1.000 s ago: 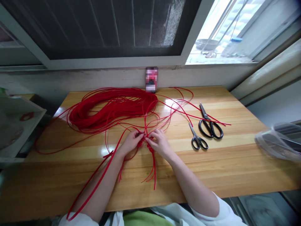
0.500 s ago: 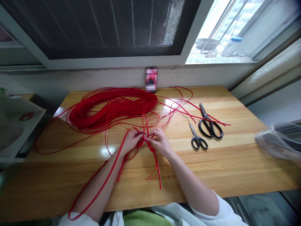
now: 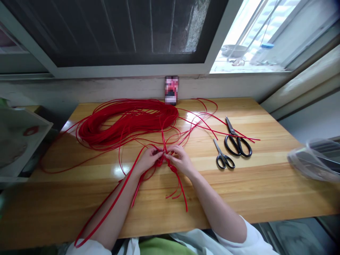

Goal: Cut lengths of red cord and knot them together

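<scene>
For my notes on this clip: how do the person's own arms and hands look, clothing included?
The left hand and right hand are bare, with no gloves showing. The forearms are uncovered too, below short, loose white sleeves. No watch shows at either wrist.

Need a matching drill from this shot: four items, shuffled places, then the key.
1. knotted red cord
2. large oval coil of thin red cord
3. small black-handled metal scissors
4. rectangular phone with a pixelated pink screen

A. upright at the back edge of the pale wooden table
B. between the right hand and the large black-handled metal scissors
C. held in the left hand and right hand
D. lying at the table's back left

Pairs: 1-C, 2-D, 3-B, 4-A
</scene>
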The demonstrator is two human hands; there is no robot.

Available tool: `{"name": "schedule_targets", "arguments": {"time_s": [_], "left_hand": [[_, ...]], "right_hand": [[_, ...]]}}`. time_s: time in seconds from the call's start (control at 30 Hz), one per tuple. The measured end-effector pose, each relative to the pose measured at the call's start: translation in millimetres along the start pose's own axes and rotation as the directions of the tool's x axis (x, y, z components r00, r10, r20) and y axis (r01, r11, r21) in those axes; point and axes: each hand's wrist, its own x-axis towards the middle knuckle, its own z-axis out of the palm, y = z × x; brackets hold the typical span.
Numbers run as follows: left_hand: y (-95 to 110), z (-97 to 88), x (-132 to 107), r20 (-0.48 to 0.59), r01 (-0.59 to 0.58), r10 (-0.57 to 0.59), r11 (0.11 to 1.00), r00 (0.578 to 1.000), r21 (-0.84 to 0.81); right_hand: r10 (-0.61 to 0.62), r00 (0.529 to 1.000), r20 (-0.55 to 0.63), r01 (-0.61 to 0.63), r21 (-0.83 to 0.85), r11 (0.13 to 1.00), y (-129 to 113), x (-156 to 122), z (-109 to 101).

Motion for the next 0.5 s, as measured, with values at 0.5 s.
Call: {"name": "schedule_targets", "arguments": {"time_s": [0.5], "left_hand": [[-9,-1.5,4,0.028,-0.101,0.099,0.99,0.995,0.103]], "right_hand": [[0.159,0.987,0.007,-0.159,-0.02,0.987,15,8,10]]}}
